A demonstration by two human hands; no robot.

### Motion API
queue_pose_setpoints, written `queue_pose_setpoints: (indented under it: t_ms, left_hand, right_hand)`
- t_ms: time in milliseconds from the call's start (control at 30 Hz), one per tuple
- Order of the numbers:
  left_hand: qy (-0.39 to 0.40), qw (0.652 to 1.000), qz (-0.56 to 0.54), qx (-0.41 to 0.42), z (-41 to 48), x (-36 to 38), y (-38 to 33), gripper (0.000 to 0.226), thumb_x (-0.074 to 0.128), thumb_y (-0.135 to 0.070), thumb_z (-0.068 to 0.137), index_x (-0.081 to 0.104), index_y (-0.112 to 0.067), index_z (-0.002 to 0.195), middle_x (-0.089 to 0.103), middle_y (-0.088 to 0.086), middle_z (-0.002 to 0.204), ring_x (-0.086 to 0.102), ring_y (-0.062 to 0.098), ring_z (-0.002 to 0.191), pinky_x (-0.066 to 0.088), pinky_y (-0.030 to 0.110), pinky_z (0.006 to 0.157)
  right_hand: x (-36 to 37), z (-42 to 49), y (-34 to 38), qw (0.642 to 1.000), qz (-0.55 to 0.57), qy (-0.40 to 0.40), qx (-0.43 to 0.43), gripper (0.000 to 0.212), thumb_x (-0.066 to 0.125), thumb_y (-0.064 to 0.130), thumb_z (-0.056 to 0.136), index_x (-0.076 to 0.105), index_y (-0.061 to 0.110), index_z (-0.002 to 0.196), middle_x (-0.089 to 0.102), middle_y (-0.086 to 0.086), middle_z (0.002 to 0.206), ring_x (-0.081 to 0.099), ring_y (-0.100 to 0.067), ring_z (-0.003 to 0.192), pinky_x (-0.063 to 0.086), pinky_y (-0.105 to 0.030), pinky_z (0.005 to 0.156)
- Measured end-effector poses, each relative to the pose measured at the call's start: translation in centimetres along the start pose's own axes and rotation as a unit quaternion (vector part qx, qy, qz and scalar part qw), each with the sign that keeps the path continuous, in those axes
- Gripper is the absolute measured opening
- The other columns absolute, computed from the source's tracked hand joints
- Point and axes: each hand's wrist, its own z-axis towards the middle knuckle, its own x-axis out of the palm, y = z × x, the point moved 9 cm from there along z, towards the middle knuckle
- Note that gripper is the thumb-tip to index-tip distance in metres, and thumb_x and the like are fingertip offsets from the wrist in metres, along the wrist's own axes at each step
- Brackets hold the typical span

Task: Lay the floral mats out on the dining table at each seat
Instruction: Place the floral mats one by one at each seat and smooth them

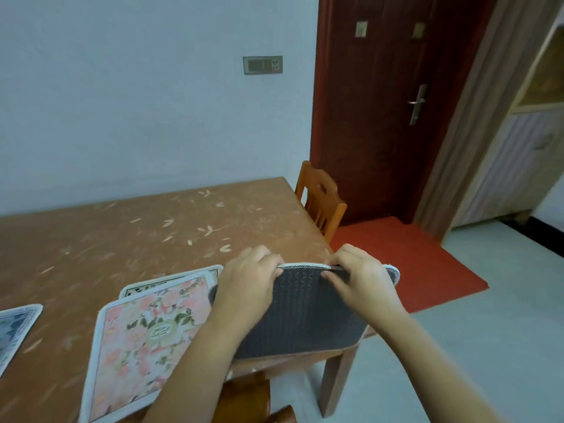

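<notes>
I hold a mat (pixel 302 319) upright over the table's near right corner, its dark grey patterned underside facing me. My left hand (pixel 250 279) and my right hand (pixel 357 273) each pinch its white top edge. A pink floral mat (pixel 140 340) lies flat on the dining table (pixel 122 236) just left of my hands. Another mat (pixel 171 280) peeks out from under its far edge. A blue-toned mat (pixel 15 331) lies at the left border of the view.
A wooden chair (pixel 320 199) stands at the table's right end, another chair's top (pixel 253 398) shows below my arms. Behind are a dark red door (pixel 381 117), a red floor mat (pixel 409 261) and a white wall with a socket plate (pixel 262 65).
</notes>
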Motion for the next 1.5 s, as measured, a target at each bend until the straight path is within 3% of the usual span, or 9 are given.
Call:
queue_pose_setpoints:
  t_ms: [367, 667, 1067, 1500]
  left_hand:
    - [0.023, 0.997, -0.071, -0.034, 5.9, 6.4, -6.5, 0.012, 0.055, -0.017, 0.088, 0.066, -0.021, 0.085, 0.059, -0.007, 0.087, 0.047, 0.013, 0.084, 0.03, 0.028, 0.065]
    - [0.012, 0.995, -0.087, -0.043, 18.0, 12.8, -6.8, 0.015, 0.053, -0.018, 0.09, 0.067, -0.023, 0.086, 0.057, -0.011, 0.086, 0.043, 0.006, 0.083, 0.027, 0.024, 0.066]
    - [-0.013, 0.995, -0.061, -0.076, 30.4, 18.5, -4.8, 0.014, 0.057, -0.014, 0.087, 0.067, -0.022, 0.08, 0.049, -0.015, 0.077, 0.041, 0.006, 0.078, 0.032, 0.026, 0.067]
    - [-0.099, 0.981, 0.005, -0.164, 40.8, 22.3, -4.0, 0.009, 0.065, -0.007, 0.08, 0.067, -0.015, 0.077, 0.062, -0.001, 0.081, 0.054, 0.021, 0.082, 0.036, 0.031, 0.068]
  right_hand:
    - [-6.4, -1.6, -9.0, 0.999, -0.033, -0.011, 0.028, 0.011, 0.074, 0.006, 0.072, 0.064, 0.01, 0.075, 0.063, -0.003, 0.076, 0.058, -0.023, 0.073, 0.047, -0.04, 0.064]
    - [-8.2, 6.9, -19.0, 0.998, -0.067, -0.005, 0.021, 0.006, 0.07, 0.011, 0.077, 0.066, 0.011, 0.08, 0.064, -0.004, 0.081, 0.057, -0.021, 0.078, 0.047, -0.038, 0.068]
    - [-6.7, 17.7, -29.6, 1.0, -0.021, 0.006, 0.0, 0.007, 0.072, 0.007, 0.075, 0.065, 0.009, 0.076, 0.062, -0.007, 0.077, 0.058, -0.027, 0.075, 0.049, -0.043, 0.065]
    - [-5.5, 29.9, -39.7, 0.991, 0.061, 0.072, -0.093, 0.003, 0.065, 0.014, 0.082, 0.064, 0.011, 0.081, 0.062, -0.002, 0.083, 0.055, -0.02, 0.081, 0.046, -0.041, 0.077]
